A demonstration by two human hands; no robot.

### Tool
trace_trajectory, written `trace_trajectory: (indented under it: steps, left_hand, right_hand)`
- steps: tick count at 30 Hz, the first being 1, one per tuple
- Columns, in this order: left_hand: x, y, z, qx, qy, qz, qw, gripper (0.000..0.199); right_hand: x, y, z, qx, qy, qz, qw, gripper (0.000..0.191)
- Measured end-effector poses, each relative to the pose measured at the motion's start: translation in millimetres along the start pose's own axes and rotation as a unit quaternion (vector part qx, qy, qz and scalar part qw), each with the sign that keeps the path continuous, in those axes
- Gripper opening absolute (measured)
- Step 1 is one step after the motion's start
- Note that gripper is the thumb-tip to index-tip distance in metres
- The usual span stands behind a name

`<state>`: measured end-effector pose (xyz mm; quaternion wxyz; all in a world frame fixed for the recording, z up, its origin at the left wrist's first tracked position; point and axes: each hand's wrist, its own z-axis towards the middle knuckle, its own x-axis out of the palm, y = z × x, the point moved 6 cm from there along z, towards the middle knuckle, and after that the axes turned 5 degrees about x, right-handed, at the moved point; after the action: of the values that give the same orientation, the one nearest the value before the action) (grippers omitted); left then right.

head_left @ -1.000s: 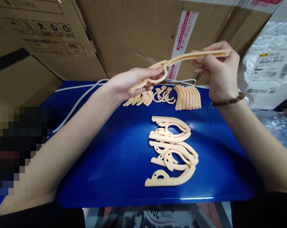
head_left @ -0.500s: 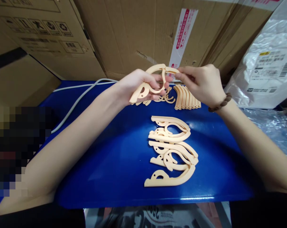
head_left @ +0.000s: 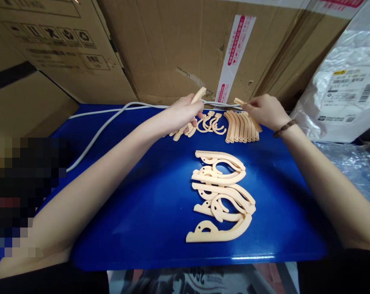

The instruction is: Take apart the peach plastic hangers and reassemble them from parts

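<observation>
With the arched pieces [head_left: 219, 235] in the middle of the surface [head_left: 126, 196] serving as the clock's centre, the left hand [head_left: 185, 111] is closing around a cream piece [head_left: 199, 95] between eleven and twelve o'clock. One end is poking out above the fist; the fingers are hiding its middle. At one o'clock, the right hand [head_left: 266, 111] is pinching a curved strip [head_left: 240, 101] between thumb and fingers, beside the row of strips [head_left: 240, 127] that is lying between twelve and one.

Good handling here is probably depending on a light, steady pinch, since the slender parts are looking easy to flex or twist. Holding each near an end is leaving its shape easier to see, while the left fist is covering much of its piece; loosening those fingers a little would be showing which way it is facing. The right hand is working close above the neat row, so lifting straight up is looking safer than sweeping sideways. The left is needing similar care, with the small hooks [head_left: 209, 122] lying at twelve, near its fingertips, and likely to be snagging.
</observation>
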<state>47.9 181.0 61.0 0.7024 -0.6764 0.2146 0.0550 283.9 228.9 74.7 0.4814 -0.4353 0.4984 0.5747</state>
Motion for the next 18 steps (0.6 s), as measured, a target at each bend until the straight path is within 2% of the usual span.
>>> trace_trajectory:
  steps: [1,4,7,13,18]
  left_hand:
    - [0.4,1,1,-0.006,0.000,-0.014,1.000,0.003]
    - [1.1,5,4,-0.013,-0.002,-0.046,0.999,0.028]
    - [1.6,11,7,-0.003,0.000,-0.079,0.997,0.040]
    - [-2.2,19,11,-0.027,-0.017,-0.101,0.994,0.042]
    - [-4.4,19,9,-0.028,-0.018,-0.114,0.993,0.044]
  right_hand:
    - [2,-2,0,0.011,-0.001,-0.013,1.000,0.035]
    - [6,-4,-2,0.038,0.001,-0.043,0.998,0.035]
    - [13,-3,-2,0.037,0.011,-0.057,0.998,0.034]
    - [25,1,-2,0.021,0.032,-0.067,0.997,0.031]
    - [25,6,-6,0.015,0.047,-0.057,0.997,0.029]
